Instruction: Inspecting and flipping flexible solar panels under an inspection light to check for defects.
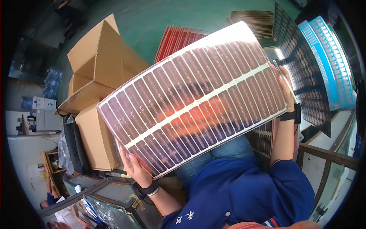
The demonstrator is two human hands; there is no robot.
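1. Filling the middle of the view, a glossy rectangular panel (198, 105) with a pale border is held above the person's lap, slanting so that its right end sits higher in the view than its left. Two rows of long, rounded, brownish-purple strips run across it, split by a pale band down the middle; an orange-red sheen lies over the centre.
2. To the left and beyond, a brown cardboard box (114, 57) stands with its flaps raised, partly covered by the panel.
3. On the right, a dark sheet (303, 72) patterned with rows of small shapes leans upright.
4. Just behind it are bright blue sheets (329, 61), lined with pale, rounded patches.
5. Past the panel's far edge stand red sheets (171, 40), set upright side by side; their lower part is hidden.
6. The left hand (136, 168) is closed on the panel's lower left edge, fingers partly out of sight.
7. The right hand (284, 86) grips the panel's right edge, near the dark sheet.
8. Black wristbands (148, 187) circle both wrists.
9. Smallest is a slim, pale object (276, 65) at the right hand's fingers, too small to identify.
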